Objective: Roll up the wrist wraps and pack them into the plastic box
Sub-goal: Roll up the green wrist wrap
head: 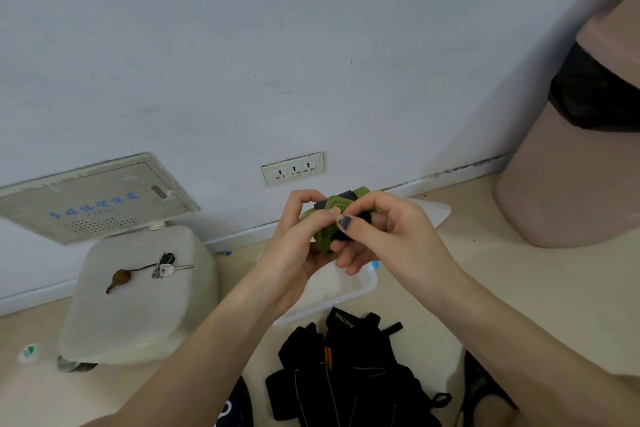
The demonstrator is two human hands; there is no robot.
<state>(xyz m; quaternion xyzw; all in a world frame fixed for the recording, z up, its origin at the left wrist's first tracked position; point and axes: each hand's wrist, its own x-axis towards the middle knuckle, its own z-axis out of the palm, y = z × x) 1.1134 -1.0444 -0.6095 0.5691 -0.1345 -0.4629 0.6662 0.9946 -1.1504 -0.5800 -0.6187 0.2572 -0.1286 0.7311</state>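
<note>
Both my hands hold a green wrist wrap [337, 208] with a black patch, wound into a tight roll, in the air at the middle of the view. My left hand [298, 246] curls round its left side. My right hand [384, 236] pinches its right side with thumb and fingers. Below the hands lies the clear plastic box [332, 291] on the floor; my hands hide much of it. Its lid [433, 210] lies behind, near the wall. A heap of black wrist wraps [349, 371] with orange stripes lies on the floor in front of the box.
A white stool-like container [138, 291] with a bunch of keys [162, 267] on top stands at the left. A pink bin [581, 149] with a black liner stands at the right. Behind the hands, the wall carries a socket [294, 168] and a service panel [93, 198].
</note>
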